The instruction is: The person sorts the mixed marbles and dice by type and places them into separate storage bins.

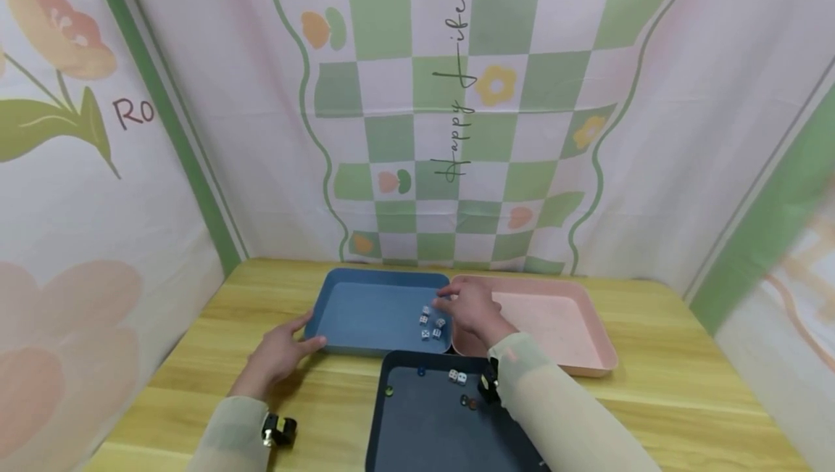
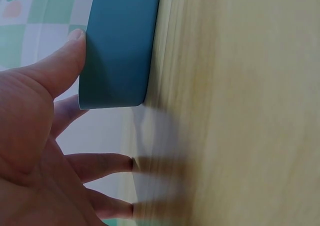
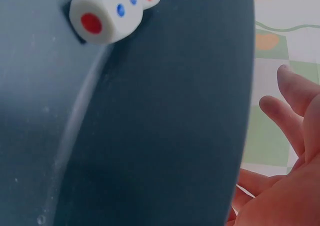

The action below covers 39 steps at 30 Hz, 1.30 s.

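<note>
My left hand point(image 1: 277, 352) is at the near left corner of the blue tray point(image 1: 365, 312). In the left wrist view its thumb point(image 2: 70, 61) touches the tray's rim, and the other fingers spread out straight past the corner. My right hand point(image 1: 479, 305) hovers over the meeting rims of the blue tray and the pink tray point(image 1: 548, 312). Its fingers are extended, and nothing shows between them. Several white dice point(image 1: 425, 334) lie at the blue tray's right end, just below those fingertips. Two more white dice point(image 3: 105, 16) sit in the dark tray point(image 1: 424, 443) beneath my right wrist.
The dark tray also holds a small blue piece point(image 1: 421, 371), a green one point(image 1: 388, 390), and a dark one beside a reddish one point(image 1: 472, 404). All three trays stand close together on the wooden table point(image 1: 326, 414). A patterned curtain point(image 1: 443, 131) rises behind the table.
</note>
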Available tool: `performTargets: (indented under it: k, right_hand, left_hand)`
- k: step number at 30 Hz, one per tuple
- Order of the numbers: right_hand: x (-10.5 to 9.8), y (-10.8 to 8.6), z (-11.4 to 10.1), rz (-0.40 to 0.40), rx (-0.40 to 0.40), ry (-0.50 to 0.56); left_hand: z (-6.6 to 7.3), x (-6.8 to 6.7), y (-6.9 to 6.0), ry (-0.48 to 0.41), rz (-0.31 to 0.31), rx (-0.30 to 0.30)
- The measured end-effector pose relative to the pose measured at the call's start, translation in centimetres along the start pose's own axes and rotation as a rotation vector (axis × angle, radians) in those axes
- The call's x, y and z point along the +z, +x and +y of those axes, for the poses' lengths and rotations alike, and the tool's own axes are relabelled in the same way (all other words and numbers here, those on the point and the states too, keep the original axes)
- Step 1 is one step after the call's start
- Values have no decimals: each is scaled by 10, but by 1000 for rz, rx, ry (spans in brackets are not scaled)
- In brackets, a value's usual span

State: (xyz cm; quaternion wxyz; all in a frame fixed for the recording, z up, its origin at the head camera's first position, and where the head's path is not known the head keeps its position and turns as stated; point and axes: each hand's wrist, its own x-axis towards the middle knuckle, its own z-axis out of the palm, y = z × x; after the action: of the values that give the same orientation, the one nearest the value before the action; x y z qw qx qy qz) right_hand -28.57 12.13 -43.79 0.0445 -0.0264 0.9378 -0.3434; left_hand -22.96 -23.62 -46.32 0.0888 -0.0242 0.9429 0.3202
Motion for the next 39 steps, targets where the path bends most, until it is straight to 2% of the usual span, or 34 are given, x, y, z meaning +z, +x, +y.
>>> performTargets:
  k: [19, 24, 33, 39]
  right_hand:
    - [-3, -5, 9, 12, 30, 41]
    - [-10, -13, 6, 4, -26, 46]
    - [-33, -45, -8, -45, -174, 157]
    - [-37, -54, -7, -47, -248, 158]
  left_hand:
    - [0, 3, 2, -37, -14, 4]
    - [1, 3, 0, -24, -13, 11]
    - [0, 4, 0, -32, -12, 25]
    - [-2, 3, 0, -44, -10, 27]
